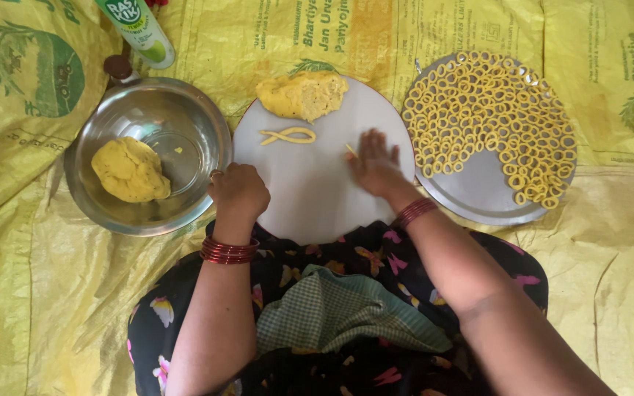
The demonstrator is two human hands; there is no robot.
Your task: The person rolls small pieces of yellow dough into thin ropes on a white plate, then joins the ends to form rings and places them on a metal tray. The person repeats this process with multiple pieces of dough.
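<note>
Yellow dough is what our fingers are working: the right hand point(376, 165) lies flat with its fingers spread and pressed down on the round white board point(310, 205), and a thin piece of dough point(350, 149) pokes out from under the fingertips at their left edge. How much of it lies beneath the palm we cannot tell. Our left hand point(238, 192) is curled into a loose fist at the board's left rim; whether it holds anything inside is hidden.

Further up the board lies a finished loop of dough point(288, 135) with crossed ends, apart from both hands, and beyond it a rough dough lump point(302, 94) sits at the top edge. To the left, touching the board's side, stands a steel bowl point(207, 117) with a second dough ball point(130, 169) in it. To the right a steel plate point(478, 198) carries a dense crowd of small dough rings point(489, 110), filling its upper part.

In our judgement, pressing too hard could flatten or snap the thin strand, and uneven pressure would leave it thick in places. A wide sweep of the right arm might also brush the rings nearest the board and crush them.
</note>
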